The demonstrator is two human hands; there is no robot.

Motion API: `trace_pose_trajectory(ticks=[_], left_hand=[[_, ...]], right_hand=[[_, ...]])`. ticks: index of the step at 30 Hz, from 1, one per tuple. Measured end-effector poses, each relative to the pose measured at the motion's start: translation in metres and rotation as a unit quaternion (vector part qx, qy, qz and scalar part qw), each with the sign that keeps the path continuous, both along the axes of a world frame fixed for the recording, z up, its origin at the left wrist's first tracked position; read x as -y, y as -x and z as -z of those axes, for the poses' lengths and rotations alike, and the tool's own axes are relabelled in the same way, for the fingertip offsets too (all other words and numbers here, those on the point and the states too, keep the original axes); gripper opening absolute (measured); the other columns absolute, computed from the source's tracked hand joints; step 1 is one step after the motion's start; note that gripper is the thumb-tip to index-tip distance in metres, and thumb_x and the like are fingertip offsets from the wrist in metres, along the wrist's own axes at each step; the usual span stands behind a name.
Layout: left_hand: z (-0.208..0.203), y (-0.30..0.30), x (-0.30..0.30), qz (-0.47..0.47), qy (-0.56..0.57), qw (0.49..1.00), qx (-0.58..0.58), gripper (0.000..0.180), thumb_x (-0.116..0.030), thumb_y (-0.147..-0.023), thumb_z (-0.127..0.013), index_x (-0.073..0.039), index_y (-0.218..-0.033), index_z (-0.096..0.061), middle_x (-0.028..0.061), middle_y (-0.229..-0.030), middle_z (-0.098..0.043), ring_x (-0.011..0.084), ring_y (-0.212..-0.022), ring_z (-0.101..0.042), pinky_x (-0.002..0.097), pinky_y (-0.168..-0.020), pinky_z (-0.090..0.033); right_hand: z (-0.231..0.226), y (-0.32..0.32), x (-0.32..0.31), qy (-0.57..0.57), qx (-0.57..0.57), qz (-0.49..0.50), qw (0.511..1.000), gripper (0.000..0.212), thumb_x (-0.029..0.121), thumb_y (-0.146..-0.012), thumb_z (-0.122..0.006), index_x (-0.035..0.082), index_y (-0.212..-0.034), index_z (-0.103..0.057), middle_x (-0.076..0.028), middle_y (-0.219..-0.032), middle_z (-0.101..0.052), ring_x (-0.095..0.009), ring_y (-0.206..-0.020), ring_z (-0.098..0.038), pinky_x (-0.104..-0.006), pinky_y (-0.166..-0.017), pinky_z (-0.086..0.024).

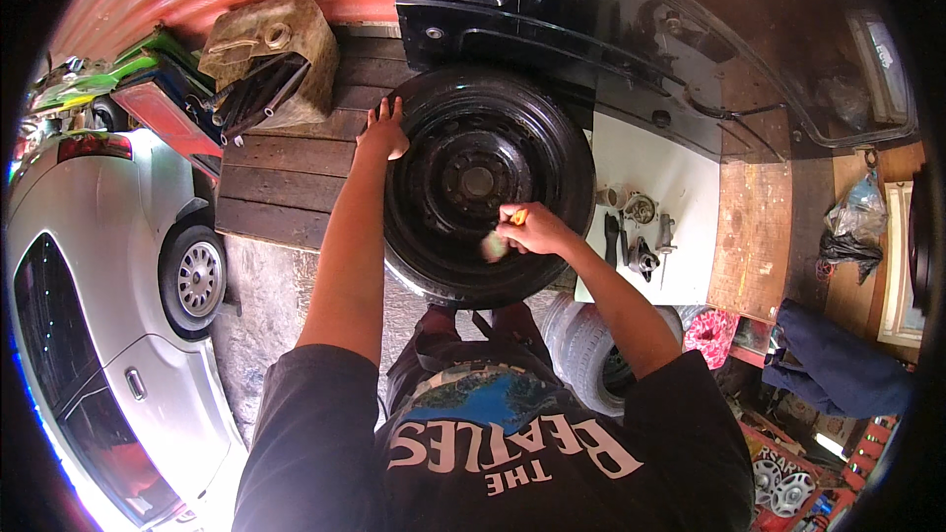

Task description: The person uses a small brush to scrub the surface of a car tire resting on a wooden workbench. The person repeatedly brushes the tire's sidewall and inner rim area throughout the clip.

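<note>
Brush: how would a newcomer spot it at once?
Find the large black wheel in the middle of the head view. Over its lower part, the right hand grips a small brush. Its orange handle and pale bristles stand out against the dark wheel.

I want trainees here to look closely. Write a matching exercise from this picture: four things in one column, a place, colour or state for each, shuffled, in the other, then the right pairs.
Column one
1. left hand
2. right hand
3. car
4. stained container

Column two
A. silver, partly in view
B. with dark rods or tubes sticking out of it
C. at the left edge of the black wheel
D. gripping a brush with a yellow-orange handle

Right pairs: 1-C, 2-D, 3-A, 4-B
</note>
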State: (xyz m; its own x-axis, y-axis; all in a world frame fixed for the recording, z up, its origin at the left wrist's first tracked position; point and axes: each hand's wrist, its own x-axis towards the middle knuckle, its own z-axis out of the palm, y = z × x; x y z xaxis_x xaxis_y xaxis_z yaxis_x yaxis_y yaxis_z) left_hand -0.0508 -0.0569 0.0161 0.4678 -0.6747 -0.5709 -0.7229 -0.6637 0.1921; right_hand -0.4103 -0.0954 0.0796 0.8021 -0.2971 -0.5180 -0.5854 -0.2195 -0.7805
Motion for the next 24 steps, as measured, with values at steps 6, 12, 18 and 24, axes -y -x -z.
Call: trace_pose_trajectory(ticks=[6, 12, 18, 24], left_hand=[[0.002, -0.005, 0.004, -0.001, -0.002, 1.0, -0.005, 0.097, -0.012, -0.091, -0.055, -0.032, -0.163, 0.007, -0.0011, -0.171, 0.009, 0.0325, -0.157, -0.002, 0.067, -0.117, -0.029], [-0.004, -0.001, 0.0, -0.001, -0.003, 1.0, -0.009, 0.097, -0.012, -0.091, -0.055, -0.031, -0.163, 0.007, -0.0008, -0.171, 0.009, 0.0335, -0.157, -0.002, 0.0679, -0.116, -0.029], [-0.007, 0.004, 0.005, 0.008, 0.001, 1.0, -0.011, 0.096, -0.013, -0.09, -0.056, -0.031, -0.163, 0.005, -0.0001, -0.171, 0.008, 0.0339, -0.157, -0.003, 0.0683, -0.116, -0.029], [0.005, -0.002, 0.0, 0.002, 0.003, 1.0, -0.007, 0.096, -0.013, -0.091, -0.055, -0.031, -0.163, 0.005, -0.0003, -0.171, 0.008, 0.0333, -0.157, -0.003, 0.0676, -0.116, -0.03]], right_hand=[[0.011, -0.005, 0.045, 0.003, -0.004, 0.123, 0.992, 0.017, 0.023, -0.098, -0.064, 0.008, -0.092, -0.058, -0.002, -0.072, -0.067, -0.01, -0.054, -0.06, -0.0292, -0.049, -0.047], [-0.017, -0.006, 0.091, 0.529, 0.071, 0.054, 0.844, 0.014, 0.023, -0.093, -0.064, 0.012, -0.1, -0.057, -0.017, -0.08, -0.069, -0.038, -0.075, -0.069, -0.0492, -0.062, -0.055], [0.029, 0.008, 0.033, 0.511, -0.059, -0.021, 0.857, 0.027, 0.021, -0.085, -0.069, 0.011, -0.108, -0.061, -0.017, -0.083, -0.071, -0.038, -0.077, -0.071, -0.0511, -0.068, -0.057], [0.016, -0.01, -0.053, 0.386, -0.038, 0.004, 0.922, 0.019, 0.025, -0.087, -0.065, 0.008, -0.096, -0.062, -0.021, -0.077, -0.069, -0.044, -0.071, -0.068, -0.0538, -0.067, -0.056]])
